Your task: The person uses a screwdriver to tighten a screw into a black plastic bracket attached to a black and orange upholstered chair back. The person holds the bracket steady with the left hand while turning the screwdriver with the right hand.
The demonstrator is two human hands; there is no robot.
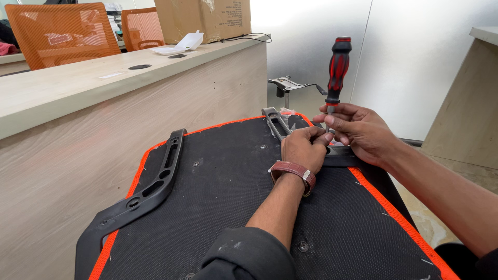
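An upturned chair seat (223, 192), black underneath with an orange rim, lies before me. A black plastic armrest bracket (150, 189) is fixed along its left side. Another grey bracket (277, 122) lies at its far right corner. My left hand (303, 148), with a brown watch strap at the wrist, pinches something small at that bracket by the screwdriver tip. My right hand (358, 129) holds the metal shaft of an upright red-and-black screwdriver (337, 70), its tip down at the bracket.
A long pale wooden desk (104, 103) runs along the left, with a cardboard box (205, 18) and a white tray on it. Orange mesh chairs (62, 33) stand behind it. A metal chair mechanism (288, 85) stands on a post by the grey wall.
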